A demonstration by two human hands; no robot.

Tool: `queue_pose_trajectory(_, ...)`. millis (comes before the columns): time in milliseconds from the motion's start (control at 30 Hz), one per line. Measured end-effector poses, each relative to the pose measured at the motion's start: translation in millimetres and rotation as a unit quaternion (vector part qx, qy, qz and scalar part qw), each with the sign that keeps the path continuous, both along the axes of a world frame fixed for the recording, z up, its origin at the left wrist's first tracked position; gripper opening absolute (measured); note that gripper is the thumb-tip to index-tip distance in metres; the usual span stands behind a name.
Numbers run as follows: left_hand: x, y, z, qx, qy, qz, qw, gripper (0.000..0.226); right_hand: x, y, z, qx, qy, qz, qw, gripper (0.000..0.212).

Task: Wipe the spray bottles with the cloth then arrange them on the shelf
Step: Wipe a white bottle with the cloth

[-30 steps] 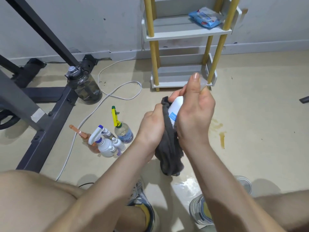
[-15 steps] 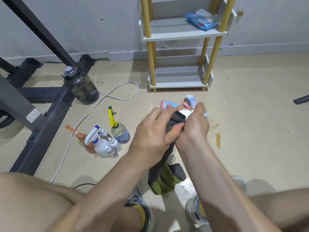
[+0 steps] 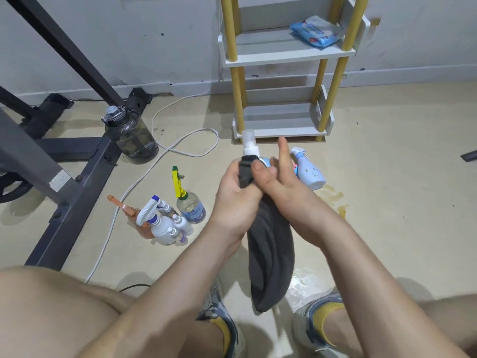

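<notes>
Head view: spare bottles (image 3: 165,223) stand clustered on the floor (image 3: 387,202), well left of you. Left grip (image 3: 236,202) is curled round the cloth (image 3: 271,254), which wraps the bottle (image 3: 249,148); the cloth's tail hangs down. The bottle's long axis runs up and away from you, cap pointing at the shelf (image 3: 281,131) dead ahead. Right grip (image 3: 284,187) pinches the bottle from the right, thumb on the cloth, forefinger straight. It looks like the nearer one for placing.

One wide-angle camera, worn on the head, looks forward and down. The floor (image 3: 400,215) lies near; the shelf (image 3: 284,59) stands beyond.
</notes>
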State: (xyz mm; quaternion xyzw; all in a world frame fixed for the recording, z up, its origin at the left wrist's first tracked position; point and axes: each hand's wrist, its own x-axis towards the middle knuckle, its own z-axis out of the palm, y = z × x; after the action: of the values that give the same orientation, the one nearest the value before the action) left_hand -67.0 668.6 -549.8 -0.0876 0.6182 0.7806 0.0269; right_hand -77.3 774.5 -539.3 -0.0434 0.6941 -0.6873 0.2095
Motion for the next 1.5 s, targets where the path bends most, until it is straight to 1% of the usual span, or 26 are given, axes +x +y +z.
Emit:
queue_pose_trajectory(67,-4,-5,6,0.038,-0.025,0.035,0.998,0.003,3,8,1,0.011,-0.028,0.075,0.997,0.095)
queue_pose_trajectory(133,-10,-15,9,0.013,-0.028,0.057,0.998,0.006,6,17,-6,0.064,-0.001,0.128,0.99,0.052)
queue_pose_trajectory(200,-16,-28,12,-0.055,-0.018,0.034,0.998,0.013,5,23,-13,0.111,0.04,0.105,0.987,0.019)
queue_pose_trajectory(267,-16,-33,13,-0.081,-0.022,-0.003,0.997,0.023,4,25,-15,0.138,0.067,0.071,0.986,0.019)
queue_pose_trajectory(333,-15,-34,13,-0.097,-0.029,0.003,0.995,0.027,1,29,-16,0.173,0.101,0.054,0.978,0.018)
queue_pose_trajectory(400,-20,-38,17,-0.081,-0.025,0.057,0.995,0.023,3,37,-21,0.231,0.134,0.076,0.961,0.02)
queue_pose_trajectory(467,-28,-49,23,-0.054,-0.02,0.135,0.989,0.019,5,50,-30,0.237,0.128,0.074,0.96,0.016)
queue_pose_trajectory(500,-31,-55,22,-0.062,-0.012,0.155,0.986,0.019,7,57,-34,0.177,0.099,0.028,0.979,0.019)
queue_pose_trajectory(533,-32,-57,21,-0.072,-0.005,0.157,0.985,0.019,9,60,-30,0.072,0.05,-0.03,0.996,0.022)
queue_pose_trajectory(600,-25,-46,18,-0.073,-0.007,0.135,0.988,0.019,14,50,-17,-0.088,-0.017,-0.094,0.992,0.027)
queue_pose_trajectory(633,-21,-36,15,-0.06,-0.022,0.119,0.991,0.021,19,37,-10,-0.096,0.006,-0.072,0.993,0.026)
queue_pose_trajectory(700,-13,-15,16,0.012,-0.086,0.103,0.991,0.03,36,0,0,-0.007,0.133,-0.015,0.991,0.021)
queue_pose_trajectory(767,-7,-6,16,0.033,-0.108,0.106,0.988,0.037,43,-29,-10,0.082,0.25,-0.058,0.963,0.037)
queue_pose_trajectory(800,-5,-4,14,0.023,-0.1,0.107,0.989,0.034,39,-36,-12,0.096,0.267,-0.097,0.954,0.043)
queue_pose_trajectory(833,-3,-2,14,0.019,-0.09,0.107,0.99,0.03,31,-37,-14,0.078,0.251,-0.144,0.954,0.044)
queue_pose_trajectory(900,4,3,17,0.022,-0.084,0.092,0.992,0.036,8,-34,-11,-0.017,0.145,-0.199,0.969,0.041)
queue_pose_trajectory(967,7,7,13,-0.027,-0.067,0.085,0.994,0.048,-4,-29,-7,-0.09,0.03,-0.186,0.978,0.036)
queue_pose_trajectory(1000,5,6,13,-0.06,-0.053,0.101,0.992,0.05,2,-28,-7,-0.095,0.008,-0.166,0.982,0.033)
queue_pose_trajectory(1033,-1,1,13,-0.077,-0.042,0.132,0.987,0.049,12,-29,-6,-0.1,0.004,-0.148,0.984,0.031)
queue_pose_trajectory(1133,-21,-19,14,-0.053,-0.04,0.226,0.972,0.04,45,-39,-15,-0.082,0.055,-0.072,0.993,0.036)
queue_pose_trajectory(1200,-21,-18,16,-0.038,-0.036,0.241,0.969,0.039,52,-52,-22,-0.053,0.086,-0.104,0.989,0.038)
queue_pose_trajectory(1267,-13,-7,15,-0.026,-0.009,0.197,0.98,0.035,40,-57,-26,-0.033,0.048,-0.238,0.969,0.028)
queue_pose_trajectory(1333,-6,-3,17,-0.018,0.009,0.112,0.994,0.025,22,-51,-23,-0.096,-0.074,-0.319,0.94,0.025)
queue_pose_trajectory(1367,-6,-8,19,-0.038,0.02,0.057,0.997,0.019,12,-44,-22,-0.118,-0.131,-0.332,0.927,0.025)
queue_pose_trajectory(1433,-10,-25,23,-0.107,0.038,-0.04,0.993,0.011,-4,-25,-21,-0.089,-0.182,-0.333,0.921,0.023)
queue_pose_trajectory(1500,-12,-41,26,-0.131,0.027,-0.113,0.985,0.02,-12,-15,-19,-0.078,-0.194,-0.319,0.925,0.021)
